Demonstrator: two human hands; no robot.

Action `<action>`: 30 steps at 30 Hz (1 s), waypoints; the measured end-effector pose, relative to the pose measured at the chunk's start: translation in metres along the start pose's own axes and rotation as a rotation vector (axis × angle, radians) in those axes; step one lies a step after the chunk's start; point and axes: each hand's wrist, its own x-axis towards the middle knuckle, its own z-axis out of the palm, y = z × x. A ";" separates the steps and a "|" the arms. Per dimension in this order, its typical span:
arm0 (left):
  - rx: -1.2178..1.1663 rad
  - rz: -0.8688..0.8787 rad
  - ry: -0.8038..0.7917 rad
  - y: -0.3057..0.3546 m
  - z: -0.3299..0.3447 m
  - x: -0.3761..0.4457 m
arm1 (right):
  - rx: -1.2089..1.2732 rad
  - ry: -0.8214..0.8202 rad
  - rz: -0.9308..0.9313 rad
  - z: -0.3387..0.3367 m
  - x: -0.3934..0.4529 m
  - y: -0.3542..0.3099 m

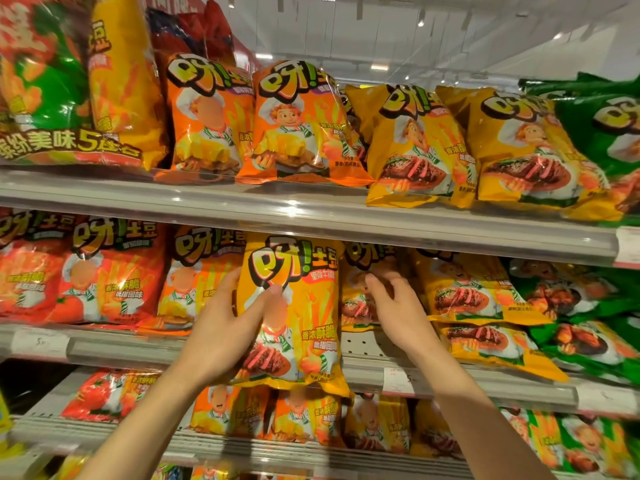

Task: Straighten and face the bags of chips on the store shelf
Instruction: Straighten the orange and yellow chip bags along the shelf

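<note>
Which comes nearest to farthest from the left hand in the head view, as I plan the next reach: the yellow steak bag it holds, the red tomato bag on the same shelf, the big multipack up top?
1. Yellow steak bag, gripped by the left hand.
2. Red tomato bag, to its left on the same shelf.
3. Big multipack, top shelf, far left.

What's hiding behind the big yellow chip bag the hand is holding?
Behind the yellow chip bag gripped by the left hand, only the middle shelf's grey front rail and perforated floor show at its sides. Whatever sits directly behind it is covered.
</note>
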 end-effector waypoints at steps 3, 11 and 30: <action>0.021 0.030 -0.031 0.004 0.028 -0.006 | 0.138 -0.083 0.003 -0.018 -0.016 0.000; -0.014 -0.013 -0.072 0.034 0.108 0.025 | 0.217 0.050 0.027 -0.026 -0.009 -0.003; -0.102 -0.139 -0.187 0.025 0.163 0.043 | -0.017 0.099 0.172 -0.009 0.004 0.016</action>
